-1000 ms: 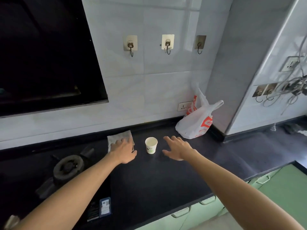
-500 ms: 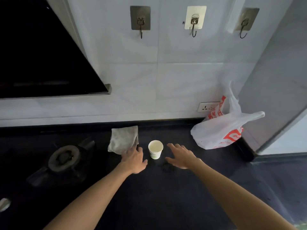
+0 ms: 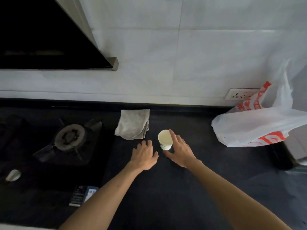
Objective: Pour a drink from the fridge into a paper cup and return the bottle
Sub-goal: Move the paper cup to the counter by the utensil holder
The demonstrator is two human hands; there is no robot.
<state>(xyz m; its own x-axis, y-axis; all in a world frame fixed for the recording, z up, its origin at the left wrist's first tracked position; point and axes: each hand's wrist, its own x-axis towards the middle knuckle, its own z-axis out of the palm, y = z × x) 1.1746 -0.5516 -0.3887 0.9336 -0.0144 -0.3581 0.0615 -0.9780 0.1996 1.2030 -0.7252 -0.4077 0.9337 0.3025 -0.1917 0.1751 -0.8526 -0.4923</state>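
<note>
Black countertop [image 3: 166, 188] is seen across the lower part of the view, and the white paper cup [image 3: 164, 139] is stood upright on it, mouth up, towards the back. Whether anything is held in the cup cannot be told. The right hand [image 3: 180, 151] is placed against the cup's right side: the fingers [image 3: 172, 134] are stretched nearly straight along the rim and wall, and the thumb is laid out under the cup's near side. A firm grip cannot be made out. The left hand [image 3: 144, 155] is spread palm down over the countertop just beside the cup on its left, apart from it, with nothing held. A folded grey cloth [image 3: 132, 124] is laid behind the left hand, near the cup but not touching it. Further left a gas burner [image 3: 70, 136] is set into the dark hob, with a printed label [image 3: 83, 195] at the hob's front edge. Well apart on the right, a white plastic bag [image 3: 259, 128] with red print is slumped against the tiled wall [image 3: 182, 47], partly covering a wall socket [image 3: 239, 93]. A dark range hood [image 3: 41, 34] is hung at upper left.
</note>
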